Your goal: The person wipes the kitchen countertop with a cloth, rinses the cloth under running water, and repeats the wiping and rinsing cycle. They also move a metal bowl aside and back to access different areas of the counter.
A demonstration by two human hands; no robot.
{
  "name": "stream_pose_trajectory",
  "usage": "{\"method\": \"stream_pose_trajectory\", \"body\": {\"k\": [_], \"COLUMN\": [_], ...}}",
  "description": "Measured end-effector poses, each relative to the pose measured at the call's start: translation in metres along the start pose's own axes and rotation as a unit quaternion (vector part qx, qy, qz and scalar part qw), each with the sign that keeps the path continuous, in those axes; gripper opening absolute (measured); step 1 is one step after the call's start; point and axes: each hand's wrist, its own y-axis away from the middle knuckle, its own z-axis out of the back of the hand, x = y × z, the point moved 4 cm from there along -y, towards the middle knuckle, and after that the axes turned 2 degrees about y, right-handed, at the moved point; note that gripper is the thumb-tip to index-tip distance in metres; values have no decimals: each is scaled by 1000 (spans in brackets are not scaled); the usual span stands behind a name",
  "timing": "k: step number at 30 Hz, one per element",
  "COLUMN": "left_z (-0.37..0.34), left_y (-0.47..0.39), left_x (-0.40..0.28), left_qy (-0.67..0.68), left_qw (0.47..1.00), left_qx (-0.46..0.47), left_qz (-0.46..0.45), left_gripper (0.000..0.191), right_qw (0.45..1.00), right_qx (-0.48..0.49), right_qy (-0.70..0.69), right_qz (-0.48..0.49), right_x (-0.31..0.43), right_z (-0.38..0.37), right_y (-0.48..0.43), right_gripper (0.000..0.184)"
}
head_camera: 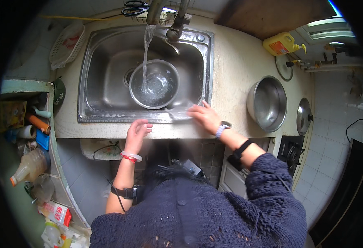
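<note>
My right hand (204,116) is over the front right rim of the steel sink (107,77). Blurred, see-through plastic film (181,114), seemingly a bag, trails leftward from its fingers. My left hand (137,129) hovers at the counter's front edge with fingers bent and loosely apart; nothing shows in it. Inside the sink, a round metal bowl (135,98) holds water and stands beside the drain (128,77). Water (145,49) runs from the faucet spout (154,14) into this bowl.
A large metal basin (270,102) rests on the counter at right, near a pot lid (304,116) and a gas stove (293,152). A yellow pump bottle (279,43) stands behind. Left are a white plastic basket (66,43) and a cluttered shelf (26,83). Scissors (135,7) hang behind the sink.
</note>
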Motion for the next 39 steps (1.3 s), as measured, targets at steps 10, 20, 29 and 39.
{"method": "stream_pose_trajectory", "body": {"k": [10, 20, 29, 39], "left_z": [23, 39, 55, 92], "left_y": [26, 45, 49, 76], "left_x": [20, 20, 40, 60], "left_qy": [21, 50, 87, 118], "left_qw": [999, 995, 991, 979], "left_qx": [-37, -90, -96, -166], "left_qz": [-20, -19, -29, -6], "left_gripper": [22, 19, 21, 21], "right_qw": [997, 994, 993, 995], "right_qx": [25, 101, 62, 29], "right_qy": [44, -35, -74, -42], "right_qz": [50, 21, 66, 91], "right_x": [10, 28, 22, 167], "right_z": [-37, -52, -58, -111], "right_y": [-32, -81, -74, -233], "right_gripper": [27, 20, 32, 17]}}
